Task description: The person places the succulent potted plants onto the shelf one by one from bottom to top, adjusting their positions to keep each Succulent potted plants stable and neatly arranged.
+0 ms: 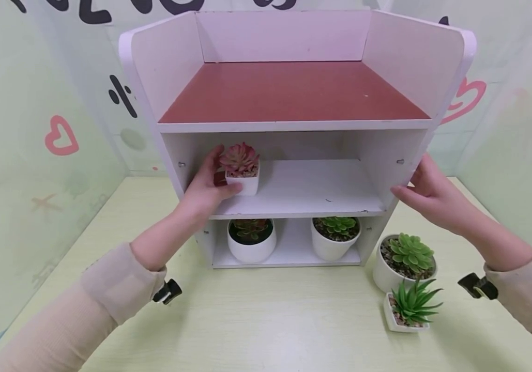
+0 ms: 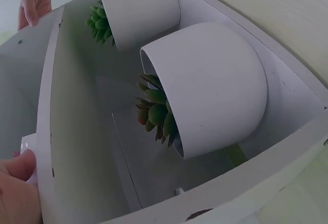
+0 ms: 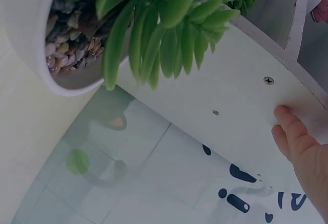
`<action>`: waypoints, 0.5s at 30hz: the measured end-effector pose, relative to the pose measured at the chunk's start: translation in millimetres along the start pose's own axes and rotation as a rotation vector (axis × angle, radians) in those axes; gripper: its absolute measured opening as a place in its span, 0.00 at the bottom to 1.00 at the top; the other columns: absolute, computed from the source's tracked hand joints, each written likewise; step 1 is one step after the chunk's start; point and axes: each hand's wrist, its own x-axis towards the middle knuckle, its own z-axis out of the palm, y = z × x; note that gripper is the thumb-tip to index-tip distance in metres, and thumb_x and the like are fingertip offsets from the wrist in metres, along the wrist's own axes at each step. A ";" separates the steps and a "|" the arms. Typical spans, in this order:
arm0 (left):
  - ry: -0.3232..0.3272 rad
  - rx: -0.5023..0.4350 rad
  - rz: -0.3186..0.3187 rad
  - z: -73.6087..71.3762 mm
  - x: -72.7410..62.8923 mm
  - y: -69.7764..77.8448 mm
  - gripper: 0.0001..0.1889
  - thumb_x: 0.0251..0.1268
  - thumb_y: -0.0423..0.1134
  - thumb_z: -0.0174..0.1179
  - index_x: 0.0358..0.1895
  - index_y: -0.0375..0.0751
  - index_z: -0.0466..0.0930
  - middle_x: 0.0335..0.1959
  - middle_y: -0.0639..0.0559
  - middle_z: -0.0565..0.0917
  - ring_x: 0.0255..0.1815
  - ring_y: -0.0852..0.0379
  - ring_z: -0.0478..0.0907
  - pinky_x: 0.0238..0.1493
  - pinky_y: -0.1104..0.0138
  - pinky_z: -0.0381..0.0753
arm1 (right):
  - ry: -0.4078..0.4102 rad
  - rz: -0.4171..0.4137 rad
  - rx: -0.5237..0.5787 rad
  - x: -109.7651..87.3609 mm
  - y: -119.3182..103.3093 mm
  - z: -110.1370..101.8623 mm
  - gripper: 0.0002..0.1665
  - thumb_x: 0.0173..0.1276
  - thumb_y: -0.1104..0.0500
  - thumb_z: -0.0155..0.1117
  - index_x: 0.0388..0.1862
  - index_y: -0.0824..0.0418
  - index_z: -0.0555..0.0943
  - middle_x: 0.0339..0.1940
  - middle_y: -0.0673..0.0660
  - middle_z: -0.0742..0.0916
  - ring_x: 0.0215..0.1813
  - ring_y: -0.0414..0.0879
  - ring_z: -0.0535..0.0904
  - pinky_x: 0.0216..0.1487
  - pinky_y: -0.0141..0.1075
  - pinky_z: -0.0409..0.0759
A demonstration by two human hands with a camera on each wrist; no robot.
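Note:
My left hand [image 1: 205,188] reaches into the middle level of a white shelf unit [image 1: 293,125]. It holds a small square white pot with a pink succulent [image 1: 240,159], thumb at the pot's front and fingers behind its left side. The pot stands on the left part of the middle board. In the left wrist view only part of the left hand [image 2: 18,190] shows, beside the board's edge. My right hand [image 1: 433,194] rests on the unit's outer right side; in the right wrist view its fingertips [image 3: 283,112] touch that panel near a screw.
The bottom level holds a round pot with a reddish-green succulent [image 1: 252,245] and another with a green one [image 1: 335,240]. Right of the unit, a round potted green succulent [image 1: 403,261] and a square potted spiky plant [image 1: 410,307] stand on the table [image 1: 266,320].

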 end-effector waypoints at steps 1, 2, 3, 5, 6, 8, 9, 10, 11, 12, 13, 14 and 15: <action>0.005 0.012 0.000 0.3 -0.1 -0.5 0.43 0.60 0.26 0.55 0.73 0.45 0.37 0.72 0.46 0.52 0.66 0.48 0.60 0.66 0.59 0.61 | 0.000 0.003 -0.003 -0.1 -0.3 0.0 0.43 0.61 0.80 0.45 0.71 0.61 0.43 0.67 0.61 0.56 0.64 0.41 0.63 0.55 0.23 0.71; 0.011 0.019 0.003 0.5 -0.3 -1.0 0.44 0.59 0.25 0.55 0.73 0.45 0.37 0.72 0.46 0.52 0.66 0.47 0.60 0.66 0.59 0.61 | 0.002 0.007 -0.005 -0.3 -0.6 0.0 0.43 0.62 0.80 0.45 0.71 0.61 0.43 0.67 0.61 0.56 0.64 0.41 0.63 0.54 0.23 0.71; 0.020 0.030 0.003 0.9 -0.6 -1.5 0.45 0.59 0.25 0.55 0.73 0.45 0.36 0.72 0.46 0.52 0.66 0.47 0.60 0.66 0.59 0.61 | 0.003 0.011 -0.006 -0.4 -0.9 0.1 0.43 0.62 0.80 0.45 0.71 0.61 0.43 0.67 0.61 0.56 0.64 0.41 0.63 0.54 0.23 0.71; 0.045 0.066 0.006 1.9 -3.3 -2.0 0.46 0.57 0.25 0.56 0.73 0.45 0.36 0.72 0.47 0.52 0.67 0.47 0.59 0.67 0.59 0.60 | 0.005 0.020 -0.010 -0.8 -1.5 0.5 0.43 0.62 0.80 0.46 0.72 0.60 0.43 0.67 0.60 0.56 0.64 0.40 0.63 0.54 0.23 0.71; 0.061 0.082 0.010 2.9 -5.8 -1.9 0.46 0.56 0.24 0.57 0.73 0.44 0.36 0.72 0.47 0.51 0.67 0.47 0.58 0.67 0.59 0.59 | 0.007 0.024 -0.011 -1.1 -1.6 0.9 0.43 0.62 0.80 0.46 0.72 0.60 0.43 0.68 0.60 0.55 0.64 0.40 0.63 0.54 0.22 0.71; 0.090 0.113 0.018 4.7 -14.6 -1.3 0.46 0.56 0.25 0.56 0.72 0.43 0.35 0.73 0.47 0.49 0.69 0.46 0.54 0.69 0.58 0.56 | 0.007 0.030 -0.010 -1.0 -1.8 1.8 0.44 0.62 0.79 0.46 0.72 0.60 0.43 0.68 0.60 0.55 0.64 0.40 0.63 0.55 0.22 0.71; 0.105 0.129 0.026 6.0 -20.8 -0.3 0.46 0.56 0.26 0.56 0.72 0.43 0.35 0.73 0.47 0.48 0.70 0.46 0.52 0.69 0.58 0.55 | 0.007 0.031 -0.010 -0.9 -1.8 2.2 0.43 0.62 0.79 0.46 0.72 0.60 0.43 0.68 0.61 0.55 0.64 0.40 0.63 0.55 0.22 0.71; 0.112 0.135 0.047 7.2 -28.2 0.0 0.46 0.56 0.26 0.56 0.72 0.42 0.34 0.73 0.48 0.46 0.71 0.46 0.50 0.70 0.57 0.53 | 0.007 0.031 -0.012 -0.7 -1.9 2.5 0.44 0.62 0.79 0.46 0.72 0.60 0.43 0.68 0.61 0.55 0.64 0.40 0.62 0.54 0.22 0.71; 0.115 0.145 0.084 8.6 -36.7 -0.3 0.46 0.56 0.27 0.55 0.72 0.41 0.34 0.73 0.47 0.44 0.71 0.46 0.48 0.70 0.57 0.52 | 0.005 0.031 -0.012 -0.4 -1.9 2.6 0.44 0.62 0.79 0.46 0.72 0.60 0.43 0.68 0.60 0.55 0.64 0.40 0.62 0.54 0.22 0.71; 0.114 0.158 0.127 10.0 -45.8 -0.5 0.46 0.56 0.27 0.55 0.72 0.41 0.33 0.73 0.47 0.42 0.72 0.46 0.46 0.70 0.56 0.50 | 0.004 0.031 -0.013 0.1 -2.0 2.5 0.44 0.62 0.79 0.46 0.72 0.60 0.43 0.68 0.60 0.55 0.64 0.40 0.62 0.54 0.22 0.71; 0.112 0.169 0.183 11.2 -55.3 -0.6 0.45 0.56 0.28 0.55 0.72 0.40 0.33 0.73 0.48 0.41 0.72 0.47 0.45 0.71 0.56 0.49 | 0.002 0.030 -0.013 0.7 -2.1 2.5 0.44 0.62 0.79 0.46 0.72 0.59 0.42 0.68 0.60 0.55 0.64 0.40 0.62 0.54 0.22 0.71; 0.115 0.185 0.258 12.1 -64.4 -1.1 0.45 0.56 0.27 0.55 0.72 0.39 0.34 0.73 0.48 0.42 0.72 0.49 0.45 0.70 0.57 0.50 | 0.001 0.029 -0.014 1.2 -2.2 2.5 0.44 0.62 0.79 0.47 0.72 0.59 0.42 0.68 0.60 0.55 0.64 0.40 0.62 0.54 0.22 0.71; 0.126 0.200 0.350 12.2 -72.3 -1.8 0.44 0.55 0.26 0.55 0.71 0.37 0.37 0.73 0.47 0.44 0.71 0.49 0.46 0.70 0.58 0.51 | 0.000 0.028 -0.016 1.8 -2.2 2.5 0.44 0.62 0.79 0.47 0.72 0.59 0.42 0.68 0.60 0.55 0.64 0.40 0.62 0.54 0.22 0.71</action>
